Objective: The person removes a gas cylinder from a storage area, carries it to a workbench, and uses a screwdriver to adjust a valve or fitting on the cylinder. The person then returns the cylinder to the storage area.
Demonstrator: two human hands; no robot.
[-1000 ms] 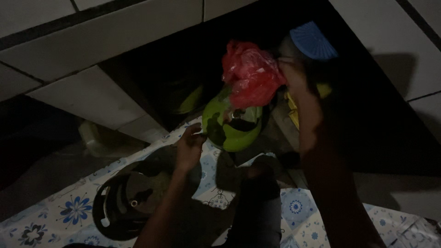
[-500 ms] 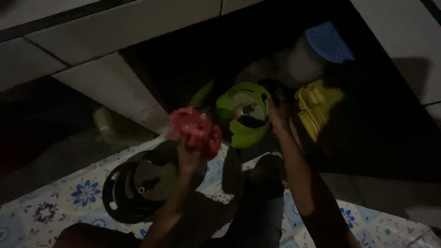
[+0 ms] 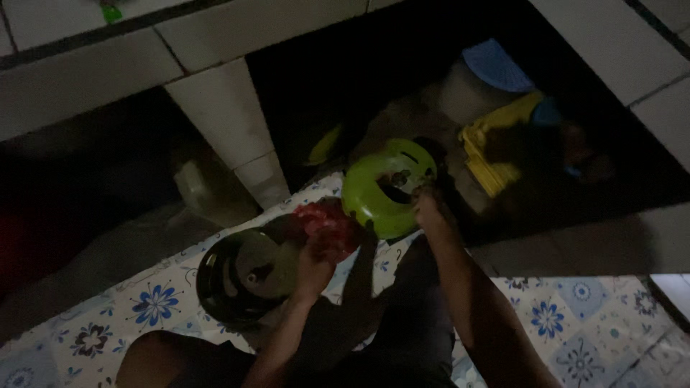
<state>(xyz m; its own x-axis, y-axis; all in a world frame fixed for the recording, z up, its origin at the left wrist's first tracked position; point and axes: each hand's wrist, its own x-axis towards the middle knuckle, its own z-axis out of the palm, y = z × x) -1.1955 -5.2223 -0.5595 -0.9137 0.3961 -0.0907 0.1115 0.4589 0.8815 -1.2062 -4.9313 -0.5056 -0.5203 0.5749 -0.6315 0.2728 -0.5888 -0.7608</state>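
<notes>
The scene is dim. My left hand grips a crumpled red plastic bag low over the patterned floor, just right of a dark round pot-like thing. My right hand holds the rim of a round lime-green plastic container, tilted on its side at the mouth of a dark recess under a tiled counter.
Inside the recess stand a yellow plastic crate, a pale container with a blue lid and a small yellow-green object. A white tiled pillar divides the recess. A pale jug sits left of it. The floor has blue flower tiles.
The red bag came down from the recess in my right hand, passed into my left hand, and now sits lower by the dark pot. My right hand took hold of the green container.
</notes>
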